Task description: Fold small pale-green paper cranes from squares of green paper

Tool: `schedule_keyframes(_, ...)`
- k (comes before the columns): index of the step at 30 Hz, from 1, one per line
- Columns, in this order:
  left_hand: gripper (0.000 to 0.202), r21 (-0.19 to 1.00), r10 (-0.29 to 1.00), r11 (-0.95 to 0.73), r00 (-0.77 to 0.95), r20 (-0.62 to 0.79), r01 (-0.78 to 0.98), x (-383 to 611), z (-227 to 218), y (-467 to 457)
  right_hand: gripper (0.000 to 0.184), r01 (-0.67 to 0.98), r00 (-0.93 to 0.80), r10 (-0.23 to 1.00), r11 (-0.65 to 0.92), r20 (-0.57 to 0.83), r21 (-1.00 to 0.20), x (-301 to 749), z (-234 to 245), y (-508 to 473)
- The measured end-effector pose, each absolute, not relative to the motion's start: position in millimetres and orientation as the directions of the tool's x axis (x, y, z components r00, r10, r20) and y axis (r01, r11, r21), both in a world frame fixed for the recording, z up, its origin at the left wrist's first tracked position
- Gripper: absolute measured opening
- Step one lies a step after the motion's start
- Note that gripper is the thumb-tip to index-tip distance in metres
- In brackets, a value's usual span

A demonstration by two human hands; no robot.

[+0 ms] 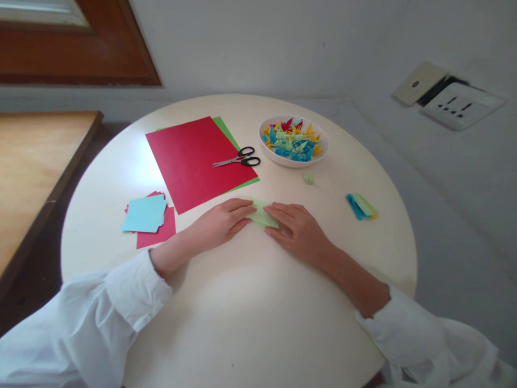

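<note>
A small piece of light green origami paper, partly folded, lies at the middle of the table between my hands. My left hand grips its left end, the thumb below and the fingers on top. At the right end my right hand pinches the same paper, with the thumb at the near edge. Fingers cover both ends, so the exact shape of the fold is partly hidden. Just beyond my right hand sits a small light green folded paper piece.
Black-handled scissors rest on a large red sheet over a green sheet. A white bowl holds colourful folded paper cranes. Blue squares lie on red squares at left; folded strips at right.
</note>
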State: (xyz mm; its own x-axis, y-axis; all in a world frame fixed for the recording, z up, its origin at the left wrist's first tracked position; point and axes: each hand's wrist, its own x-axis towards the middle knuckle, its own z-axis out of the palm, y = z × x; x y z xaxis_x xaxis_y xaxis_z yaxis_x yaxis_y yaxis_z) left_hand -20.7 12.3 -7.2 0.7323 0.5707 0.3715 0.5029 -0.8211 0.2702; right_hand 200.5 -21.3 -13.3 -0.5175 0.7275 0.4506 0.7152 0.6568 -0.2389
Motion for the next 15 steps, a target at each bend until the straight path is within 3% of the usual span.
schedule_keyframes(9,0.023,0.108,0.474,-0.861,0.707,0.525,0.497,-12,2,12,0.026,0.707,-0.369,0.793,0.579,0.485,-0.407,190,-7,-19)
schedule_keyframes(12,0.021,0.147,0.487,-0.852,0.658,0.574,0.503,-11,7,8,0.024,0.680,-0.262,0.831,0.520,0.491,-0.517,185,0,-17)
schedule_keyframes(15,0.021,0.299,0.564,-0.816,0.568,0.599,0.495,-11,13,3,0.028,0.593,-0.158,0.892,0.429,0.424,-0.681,182,6,-15)
